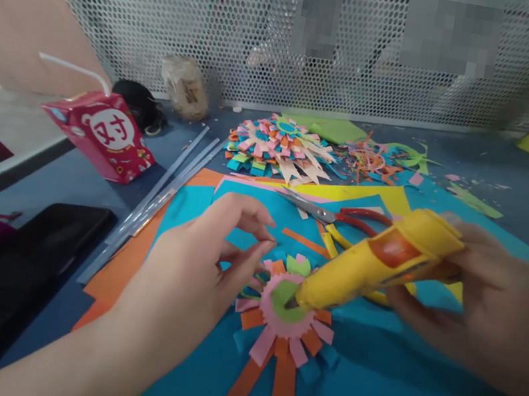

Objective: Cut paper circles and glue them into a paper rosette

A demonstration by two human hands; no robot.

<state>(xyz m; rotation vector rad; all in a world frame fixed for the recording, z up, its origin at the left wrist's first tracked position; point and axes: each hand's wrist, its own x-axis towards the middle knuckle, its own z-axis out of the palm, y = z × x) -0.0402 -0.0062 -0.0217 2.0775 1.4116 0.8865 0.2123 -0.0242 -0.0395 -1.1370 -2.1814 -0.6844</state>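
Observation:
My right hand [483, 316] grips a yellow glue gun [370, 263], its dark nozzle tip at the green centre of a paper rosette [296, 330]. The rosette has a pink disc, loops of pink, orange, blue and green paper, and two orange tails hanging toward me. At its upper left edge, my left hand [196, 268] has thumb and fingers pinched together; anything between them is too small to make out. Both the rosette and my hands are over blue paper sheets [364, 390]. Red-and-yellow-handled scissors [325, 213] lie behind the glue gun, partly covered by it.
Finished-looking rosettes [274, 142] are piled at the back beside paper scraps [372, 158]. Clear glue sticks [164, 191], a red drink carton [103, 134] with a straw and a black phone [28, 273] lie left. A perforated metal panel [241, 32] closes off the back.

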